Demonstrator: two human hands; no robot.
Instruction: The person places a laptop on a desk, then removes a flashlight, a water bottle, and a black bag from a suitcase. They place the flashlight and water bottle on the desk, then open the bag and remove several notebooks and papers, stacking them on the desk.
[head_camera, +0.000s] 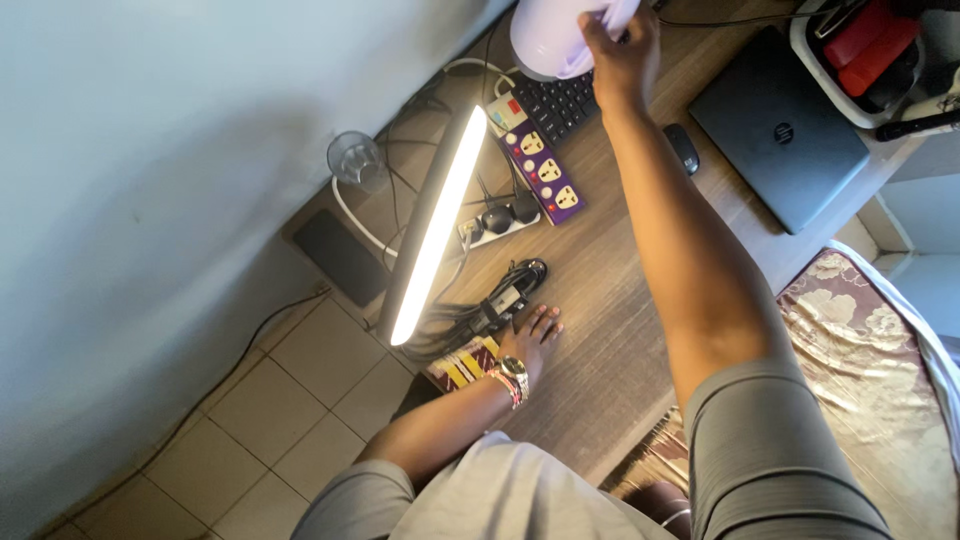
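At far table (620, 330) edge: right hand (622, 50), arm outstretched, grip closed on pale lilac cloth (612, 15) against white rounded lamp shade (545, 40). Left hand (532, 338) flat on table, fingers spread, holding nothing, beside black cable bundle (480, 308); lit bar lamp (435, 225) adjacent.

A wooden desk (600, 300) is seen from above. Upon it are found: a lit bar lamp (435, 225); a purple power strip (545, 168); a black keyboard (560, 100); a black mouse (683, 148); a closed dark laptop (778, 128). A clear glass (356, 160) is placed near the wall. A floral-patterned cover (870, 360) is spread beside the desk. A tiled floor (250, 410) is visible below.
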